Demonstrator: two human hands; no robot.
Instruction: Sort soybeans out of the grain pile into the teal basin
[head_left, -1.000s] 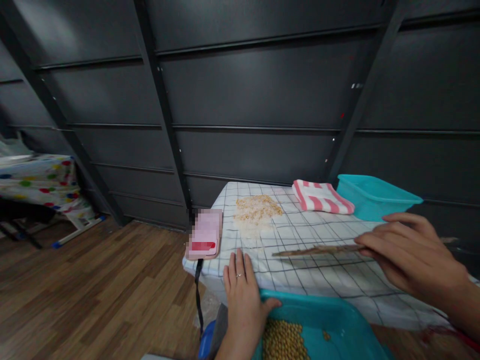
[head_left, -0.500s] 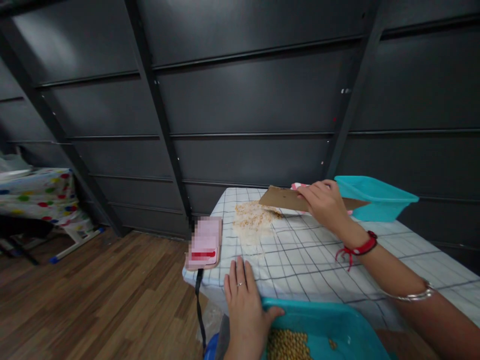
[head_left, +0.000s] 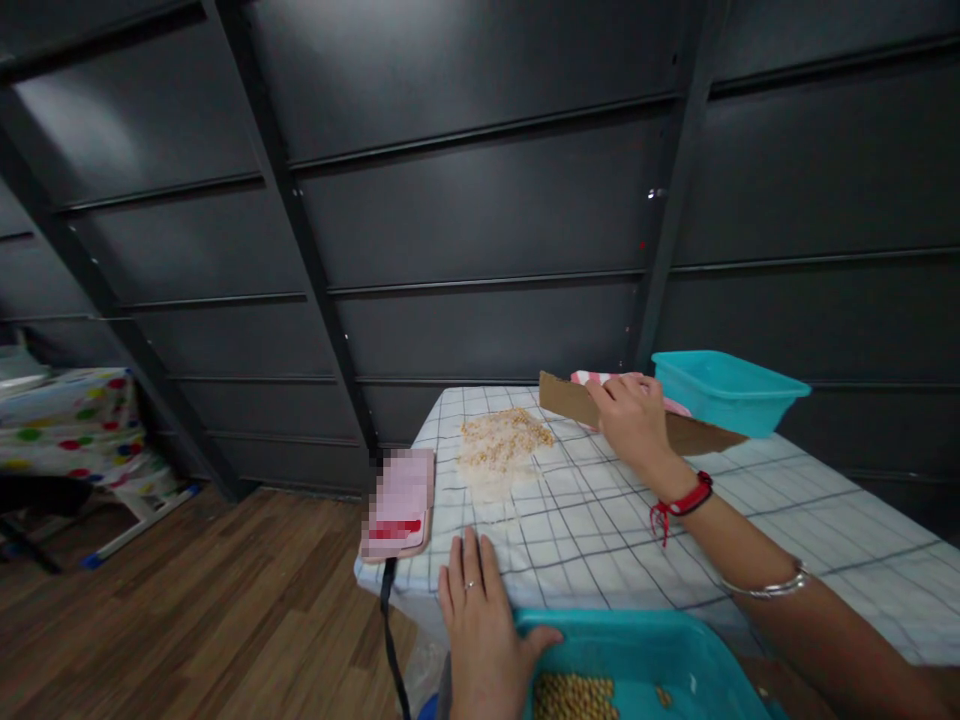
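Observation:
My right hand [head_left: 630, 415] grips the upper edge of a brown cardboard piece [head_left: 694, 434], held over the right part of the checked tablecloth [head_left: 592, 510]. Left of the cardboard lies a patch of pale, yellowish beans mixed with whitish powder [head_left: 506, 440]. My left hand [head_left: 484, 620] is flat with its fingers stretched at the table's front edge, and its thumb rests over the rim of a teal basin [head_left: 637, 625]. Inside that basin is a heap of tan beans [head_left: 574, 695], with a few apart from it.
A second turquoise basin [head_left: 739, 395] stands at the back right, beside a pink-and-white item [head_left: 592, 378] partly behind the cardboard. A pink phone-like object [head_left: 401, 500] with a black strap [head_left: 390, 640] lies at the left edge. Dark metal wall panels [head_left: 480, 225] rise behind.
My right hand has moved the cardboard slightly right, away from the bean patch, tilting it more upright. My left hand stays by the basin; the whole view has shifted a little.

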